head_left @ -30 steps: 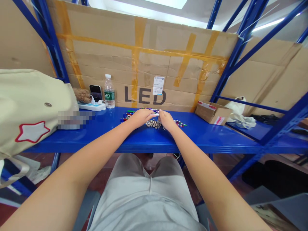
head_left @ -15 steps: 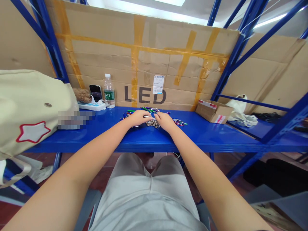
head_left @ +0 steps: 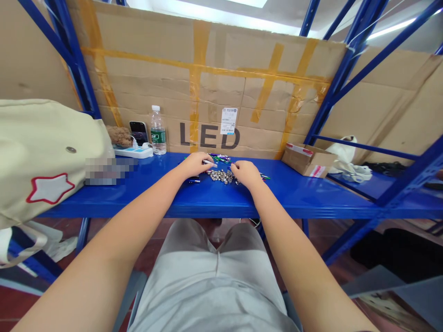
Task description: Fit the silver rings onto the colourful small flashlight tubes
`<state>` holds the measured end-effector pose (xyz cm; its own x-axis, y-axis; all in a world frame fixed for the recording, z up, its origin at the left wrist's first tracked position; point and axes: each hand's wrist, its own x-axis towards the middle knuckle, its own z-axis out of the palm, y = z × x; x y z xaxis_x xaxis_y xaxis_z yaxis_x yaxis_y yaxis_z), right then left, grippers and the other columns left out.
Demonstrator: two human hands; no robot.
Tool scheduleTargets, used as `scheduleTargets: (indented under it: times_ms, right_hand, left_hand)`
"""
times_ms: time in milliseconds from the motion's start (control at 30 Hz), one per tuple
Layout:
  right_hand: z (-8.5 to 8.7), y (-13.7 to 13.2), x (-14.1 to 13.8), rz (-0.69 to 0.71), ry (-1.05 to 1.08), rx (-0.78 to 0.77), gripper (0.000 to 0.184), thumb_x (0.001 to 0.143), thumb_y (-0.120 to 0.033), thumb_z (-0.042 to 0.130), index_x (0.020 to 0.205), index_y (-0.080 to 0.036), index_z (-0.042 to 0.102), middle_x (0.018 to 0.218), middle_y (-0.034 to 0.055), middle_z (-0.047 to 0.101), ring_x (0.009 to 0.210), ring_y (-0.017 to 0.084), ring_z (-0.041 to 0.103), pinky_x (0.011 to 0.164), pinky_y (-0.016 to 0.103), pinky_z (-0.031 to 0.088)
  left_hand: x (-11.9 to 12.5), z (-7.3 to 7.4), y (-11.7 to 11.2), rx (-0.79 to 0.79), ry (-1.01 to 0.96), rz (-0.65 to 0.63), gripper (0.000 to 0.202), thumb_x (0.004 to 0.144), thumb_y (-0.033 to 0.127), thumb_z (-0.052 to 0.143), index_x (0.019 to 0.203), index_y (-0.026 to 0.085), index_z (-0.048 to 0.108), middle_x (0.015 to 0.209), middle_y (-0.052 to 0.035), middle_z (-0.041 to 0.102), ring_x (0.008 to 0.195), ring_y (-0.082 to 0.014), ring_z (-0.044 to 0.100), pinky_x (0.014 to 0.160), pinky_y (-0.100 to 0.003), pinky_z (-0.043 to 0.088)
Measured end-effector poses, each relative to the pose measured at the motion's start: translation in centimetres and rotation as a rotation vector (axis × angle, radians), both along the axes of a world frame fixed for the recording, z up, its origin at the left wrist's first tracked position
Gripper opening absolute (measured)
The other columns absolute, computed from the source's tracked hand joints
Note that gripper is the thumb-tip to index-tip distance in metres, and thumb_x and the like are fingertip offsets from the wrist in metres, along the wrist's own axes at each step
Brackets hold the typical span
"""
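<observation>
left hand [head_left: 194, 165], right hand [head_left: 246, 174], farther apart, metal pieces [head_left: 220, 176] spread wider

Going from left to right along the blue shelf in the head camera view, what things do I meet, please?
Cream canvas bag, power strip, water bottle, left hand, pile of small metal parts, right hand, cardboard box, crumpled white material.

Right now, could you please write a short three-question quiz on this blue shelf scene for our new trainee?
1. True or false: the pile of small metal parts lies between the left hand and the right hand.
2. Which hand holds the slim silver-tipped rod?
3. Fill in the blank: the word printed on the cardboard sheet behind the blue steel shelf is ____.

Key: 1. True. 2. The left hand. 3. LED.
</observation>
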<state>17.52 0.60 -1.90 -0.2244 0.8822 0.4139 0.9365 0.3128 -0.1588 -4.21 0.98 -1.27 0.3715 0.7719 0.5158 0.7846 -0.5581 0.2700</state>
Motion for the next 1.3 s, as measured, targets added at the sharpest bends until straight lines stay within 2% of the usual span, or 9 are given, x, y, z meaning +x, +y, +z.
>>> scheduleTargets:
  times_ms: [200,400,567,667,867,967,1033,1233,1300]
  right_hand:
    - [0.2,-0.5,0.6,0.010,-0.044,-0.111,0.031,0.085,-0.031,0.044,0.078,-0.017,0.071,0.092,0.0133,0.072,0.085,0.024,0.064,0.069,0.029,0.041]
    - [0.1,-0.4,0.8,-0.007,-0.028,-0.107,0.031,0.086,-0.031,0.045,0.079,-0.017,0.071,0.094,0.0148,0.072,0.087,0.026,0.065,0.070,0.031,0.043]
    - [0.0,0.0,0.9,-0.029,0.045,-0.034,0.034,0.089,-0.030,0.040,0.081,-0.017,0.071,0.097,0.0144,0.071,0.090,0.026,0.064,0.072,0.031,0.042]
    - [0.1,0.2,0.8,-0.028,0.112,-0.002,0.035,0.090,-0.032,0.040,0.079,-0.018,0.070,0.093,0.0135,0.072,0.088,0.025,0.064,0.071,0.030,0.041]
    - [0.7,-0.4,1.4,-0.065,0.316,0.145,0.036,0.094,-0.034,0.039,0.081,-0.018,0.068,0.091,0.0126,0.071,0.085,0.023,0.062,0.073,0.030,0.038]
    - [0.8,-1.1,2.3,-0.065,0.412,0.220,0.036,0.095,-0.035,0.037,0.080,-0.018,0.066,0.086,0.0098,0.070,0.081,0.021,0.060,0.072,0.029,0.035]
    - [0.6,-1.5,2.7,-0.055,0.448,0.222,0.037,0.096,-0.035,0.037,0.077,-0.019,0.064,0.082,0.0082,0.069,0.078,0.020,0.059,0.070,0.028,0.034]
    - [0.5,-2.1,2.2,0.021,0.500,0.148,0.037,0.096,-0.036,0.036,0.071,-0.021,0.058,0.076,0.0046,0.066,0.071,0.018,0.055,0.063,0.028,0.031]
    - [0.5,-2.2,1.8,0.034,0.510,0.137,0.037,0.096,-0.037,0.035,0.070,-0.021,0.056,0.076,0.0035,0.066,0.070,0.017,0.055,0.062,0.027,0.030]
  left_hand:
    - [-1.7,-0.5,0.9,-0.042,0.031,0.091,0.029,0.081,0.025,0.052,0.101,0.018,0.071,0.107,-0.0063,0.072,0.101,-0.0222,0.063,0.090,-0.030,0.049]
    - [-2.5,-0.7,1.7,-0.152,0.088,0.192,0.027,0.075,0.021,0.053,0.095,0.019,0.071,0.106,-0.0057,0.072,0.098,-0.0219,0.064,0.087,-0.027,0.049]
    - [-2.5,-0.5,1.8,-0.181,0.181,0.344,0.026,0.076,0.023,0.052,0.093,0.026,0.072,0.110,-0.0029,0.071,0.103,-0.0264,0.062,0.090,-0.037,0.046]
    - [-2.1,0.2,2.4,-0.130,0.256,0.423,0.027,0.078,0.026,0.051,0.095,0.029,0.072,0.112,-0.0024,0.071,0.107,-0.0294,0.060,0.092,-0.043,0.044]
    - [2.2,2.3,7.1,-0.062,0.500,0.379,0.032,0.080,0.022,0.050,0.104,0.025,0.072,0.113,-0.0079,0.070,0.104,-0.0273,0.063,0.086,-0.036,0.048]
    - [4.9,2.5,10.2,-0.117,0.704,0.391,0.036,0.080,0.021,0.053,0.112,0.025,0.069,0.119,-0.0104,0.068,0.109,-0.0296,0.061,0.088,-0.038,0.048]
    - [5.8,2.3,11.8,-0.141,0.743,0.418,0.036,0.079,0.020,0.055,0.112,0.022,0.069,0.120,-0.0143,0.067,0.111,-0.0319,0.061,0.088,-0.039,0.048]
    - [4.1,1.3,13.7,-0.199,0.737,0.510,0.031,0.084,0.029,0.053,0.110,0.021,0.070,0.105,-0.0187,0.071,0.102,-0.0345,0.064,0.087,-0.049,0.047]
    - [3.4,1.2,13.6,-0.182,0.761,0.506,0.032,0.084,0.024,0.052,0.111,0.021,0.068,0.114,-0.0184,0.069,0.111,-0.0355,0.060,0.093,-0.052,0.043]
